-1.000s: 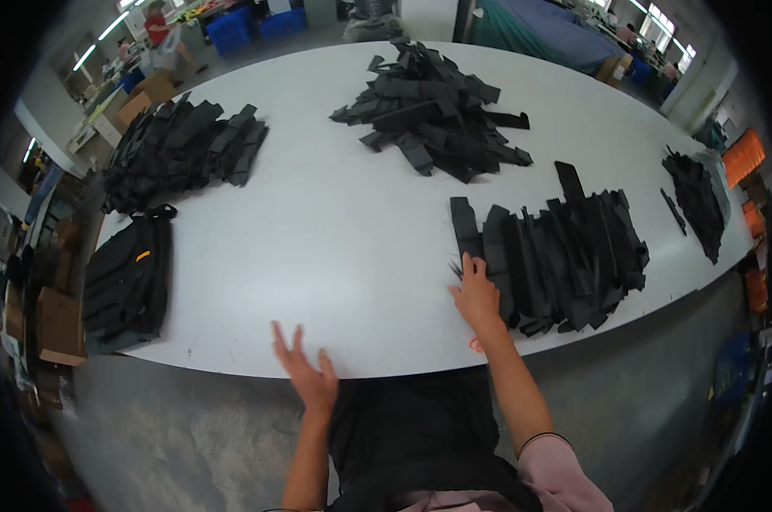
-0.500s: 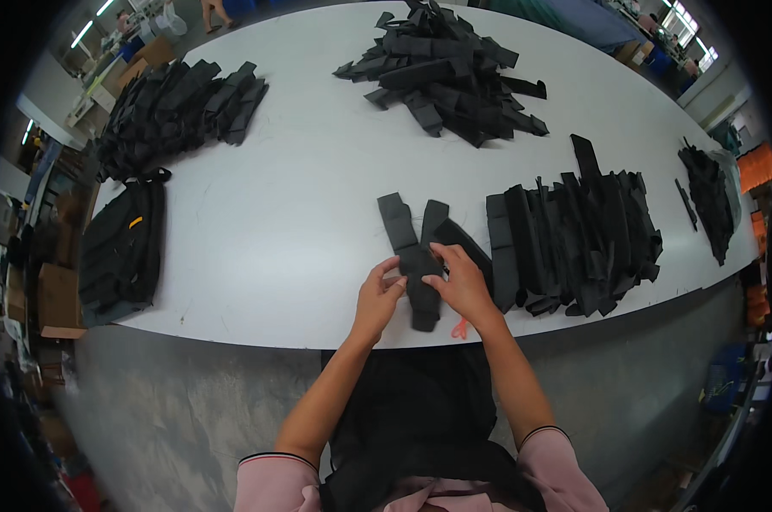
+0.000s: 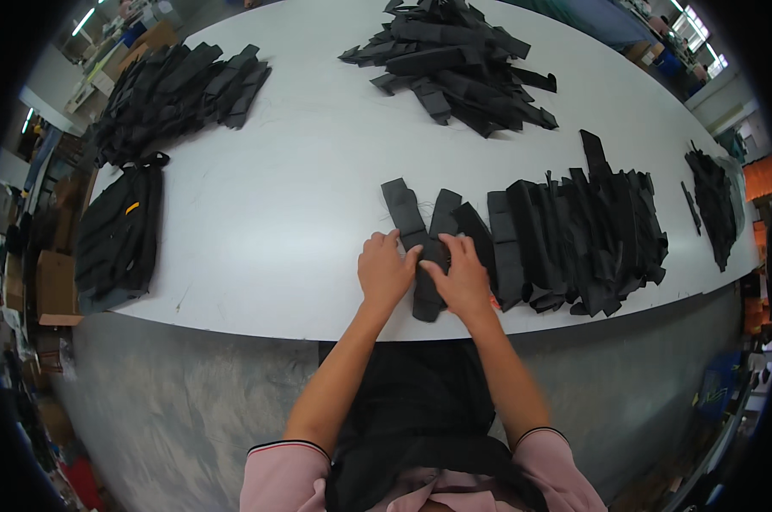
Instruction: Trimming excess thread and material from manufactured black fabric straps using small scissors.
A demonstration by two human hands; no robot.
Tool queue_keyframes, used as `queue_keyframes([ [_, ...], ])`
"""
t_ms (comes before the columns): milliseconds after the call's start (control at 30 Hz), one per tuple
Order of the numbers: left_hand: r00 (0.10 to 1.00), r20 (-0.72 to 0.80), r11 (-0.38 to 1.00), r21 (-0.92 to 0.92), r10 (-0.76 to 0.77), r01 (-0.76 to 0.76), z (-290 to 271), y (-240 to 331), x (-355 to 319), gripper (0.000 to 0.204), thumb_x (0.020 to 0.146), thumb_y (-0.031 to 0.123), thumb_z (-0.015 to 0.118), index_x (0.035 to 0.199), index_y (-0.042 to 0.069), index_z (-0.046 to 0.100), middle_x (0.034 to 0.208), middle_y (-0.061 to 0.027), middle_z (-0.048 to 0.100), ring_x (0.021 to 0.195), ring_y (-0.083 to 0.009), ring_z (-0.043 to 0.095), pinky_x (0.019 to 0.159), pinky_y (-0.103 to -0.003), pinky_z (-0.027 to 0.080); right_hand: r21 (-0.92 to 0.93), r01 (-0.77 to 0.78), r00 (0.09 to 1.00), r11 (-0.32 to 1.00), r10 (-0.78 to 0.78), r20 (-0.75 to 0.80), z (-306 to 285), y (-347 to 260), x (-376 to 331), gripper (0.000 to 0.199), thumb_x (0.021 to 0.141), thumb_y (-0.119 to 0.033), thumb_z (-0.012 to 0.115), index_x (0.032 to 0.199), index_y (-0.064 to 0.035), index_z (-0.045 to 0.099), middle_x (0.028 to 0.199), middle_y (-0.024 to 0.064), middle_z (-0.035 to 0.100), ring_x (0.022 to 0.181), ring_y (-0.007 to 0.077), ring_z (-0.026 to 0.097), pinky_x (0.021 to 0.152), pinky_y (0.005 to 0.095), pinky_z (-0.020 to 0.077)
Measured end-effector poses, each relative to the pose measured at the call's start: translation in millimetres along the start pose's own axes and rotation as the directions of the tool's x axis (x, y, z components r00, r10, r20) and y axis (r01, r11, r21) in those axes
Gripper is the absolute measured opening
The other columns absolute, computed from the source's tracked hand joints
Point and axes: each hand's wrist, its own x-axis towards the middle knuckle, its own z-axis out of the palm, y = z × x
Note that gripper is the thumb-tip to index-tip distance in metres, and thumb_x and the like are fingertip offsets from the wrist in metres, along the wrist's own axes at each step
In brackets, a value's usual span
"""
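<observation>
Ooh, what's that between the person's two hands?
A dark fabric strip lies between the left hand and the right hand; the head view shows it.

At my left, a black backpack (image 3: 120, 243) with a yellow-orange tab lies near the edge of the white table (image 3: 292, 183). Past it I see a brown cardboard box (image 3: 58, 286), and a lit fluorescent tube (image 3: 84, 21) higher up. Grey floor (image 3: 190, 401) shows below me; a bright window (image 3: 691, 30) glows far right

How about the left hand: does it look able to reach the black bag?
Probably yes, with a stretch: only white tabletop lies between the left hand and the black bag, though that hand touches a black strip.
</observation>
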Motion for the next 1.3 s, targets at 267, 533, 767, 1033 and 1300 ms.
queue_keyframes([
  [267,0.935,0.28,0.891,-0.333,-0.22,0.309,6,21,18,0.041,0.073,0.021,0.071,0.106,-0.001,0.061,0.076,-0.0086,0.059,0.071,-0.026,0.061,0.065,-0.037,0.047,0.306,-0.21,0.976,0.929,0.215,0.019,24,26,0,0.08,0.068,-0.02,0.078,0.134,-0.0045,0.034,0.097,0.0126,0.053,0.084,0.0245,0.058,0.074,0.0368,0.0484],
  [533,0.929,0.126,0.651,-0.681,-0.347,0.336,-7,-36,-15,0.035,0.077,0.01,0.063,0.109,-0.004,0.055,0.072,-0.0004,0.051,0.065,-0.0085,0.048,0.056,-0.024,0.04,0.306,-0.187,0.982,0.934,0.179,0.055,10,12,-10,0.074,0.068,-0.005,0.063,0.135,-0.0069,0.033,0.101,0.013,0.05,0.09,0.0273,0.055,0.076,0.036,0.047],
  [767,0.861,0.403,0.245,-0.841,-0.31,0.482,-74,-34,-35,0.03,0.086,0.005,0.041,0.116,0.001,0.046,0.108,-0.0118,0.065,0.078,-0.0135,0.064,0.055,-0.021,0.046,0.035,0.017,0.983,0.999,-0.01,-0.185,-15,8,-9,0.054,0.076,0.003,0.057,0.127,-0.0093,0.045,0.102,0.0111,0.048,0.08,0.0268,0.058,0.068,0.0366,0.0492],
  [1033,0.85,0.425,0.008,-0.893,-0.312,0.45,-91,-38,-57,0.032,0.087,0.007,0.042,0.118,0.001,0.044,0.104,-0.0177,0.063,0.087,-0.0233,0.065,0.068,-0.03,0.052,0.312,0.188,0.979,0.931,-0.202,0.014,19,-14,-32,0.018,0.085,-0.003,0.056,0.103,-0.0001,0.06,0.087,0.0104,0.06,0.07,0.0161,0.061,0.06,0.029,0.0464],
  [1300,0.713,0.422,-0.062,-0.88,-0.56,0.472,-101,-68,-81,0.057,0.096,0.05,0.035,0.109,-0.002,0.053,0.094,-0.0119,0.061,0.075,-0.0197,0.061,0.072,-0.033,0.052,0.212,0.177,0.981,0.961,-0.155,-0.116,14,9,-33,0.017,0.088,-0.004,0.053,0.104,0.0011,0.059,0.095,0.0115,0.062,0.068,0.0155,0.063,0.065,0.0266,0.0488],
])
